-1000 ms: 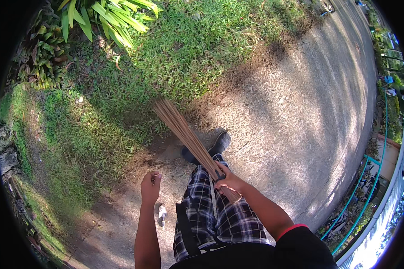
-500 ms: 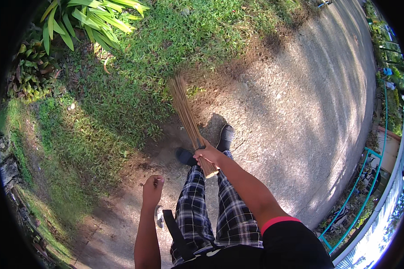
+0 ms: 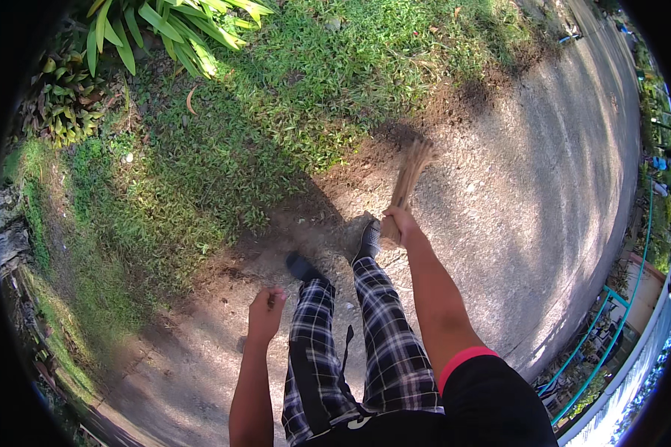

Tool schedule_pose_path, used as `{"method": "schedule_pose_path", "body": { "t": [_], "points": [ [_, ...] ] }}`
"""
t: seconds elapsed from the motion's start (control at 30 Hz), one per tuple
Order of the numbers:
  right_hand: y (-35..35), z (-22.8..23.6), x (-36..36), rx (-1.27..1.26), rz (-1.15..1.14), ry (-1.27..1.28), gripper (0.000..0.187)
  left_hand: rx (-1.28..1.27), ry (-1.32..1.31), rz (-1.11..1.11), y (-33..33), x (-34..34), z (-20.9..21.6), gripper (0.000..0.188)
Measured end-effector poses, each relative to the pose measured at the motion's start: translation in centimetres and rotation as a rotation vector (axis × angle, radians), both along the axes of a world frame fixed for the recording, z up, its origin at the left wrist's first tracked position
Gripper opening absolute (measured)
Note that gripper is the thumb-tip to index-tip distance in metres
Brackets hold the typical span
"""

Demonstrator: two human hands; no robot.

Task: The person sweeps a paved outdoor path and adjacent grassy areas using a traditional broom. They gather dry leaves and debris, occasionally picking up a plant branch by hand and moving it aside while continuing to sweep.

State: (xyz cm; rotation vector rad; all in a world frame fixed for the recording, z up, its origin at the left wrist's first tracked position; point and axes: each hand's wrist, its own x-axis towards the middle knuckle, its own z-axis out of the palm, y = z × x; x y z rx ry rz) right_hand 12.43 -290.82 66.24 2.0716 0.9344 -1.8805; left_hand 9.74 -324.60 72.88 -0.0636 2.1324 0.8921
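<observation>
Nearest the camera, the person's black top with a pink-edged sleeve (image 3: 462,359) fills the lower edge of the view, above legs in black-and-white checked trousers (image 3: 365,350). Both forearms enter from below.

Left hand (image 3: 265,314): held out at the person's left side, over the bare dirt path (image 3: 171,357). The fingers are curled into a loose fist. Whether anything is enclosed in it cannot be determined. The hand touches nothing else visible.

Right hand (image 3: 401,226): arm extended forward, fingers closed firmly around the lower end of a stick broom (image 3: 408,179), a bundle of thin pale-brown twigs. The bundle runs up and away from the hand, tilted slightly to the right, and its fanned far end lies at the ground where the soil meets the paved surface.

Feet: two dark shoes (image 3: 368,240) are visible ahead of the trouser legs, one just beside the right hand in the picture, the other further left near the path's edge. Both stand on shaded dirt.

Beyond the hands, to the right, a wide grey paved road (image 3: 544,186) curves away, dappled with shadow. To the left and ahead, a grass verge (image 3: 276,112) covers the ground. At the far top left stand broad-leaved green plants (image 3: 179,26). At the far right edge, a teal railing (image 3: 611,313) follows the road's border
</observation>
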Motion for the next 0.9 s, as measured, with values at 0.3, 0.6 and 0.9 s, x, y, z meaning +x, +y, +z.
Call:
{"method": "schedule_pose_path", "body": {
  "t": [0.3, 0.6, 0.9],
  "points": [
    [4.0, 1.5, 15.3, -0.253, 0.544, 0.533, 0.096, 0.017, -0.005, -0.117, 6.9, -0.5, 1.0, 0.018],
    [11.8, -0.3, 21.3, -0.203, -0.212, -0.149, 0.015, 0.052, -0.024, -0.162, 10.1, -0.2, 0.1, 0.019],
    [-1.2, -0.8, 13.1, -0.318, 0.479, 0.335, 0.097, -0.002, -0.042, -0.27, 11.2, 0.4, 0.2, 0.021]
  ]
}}
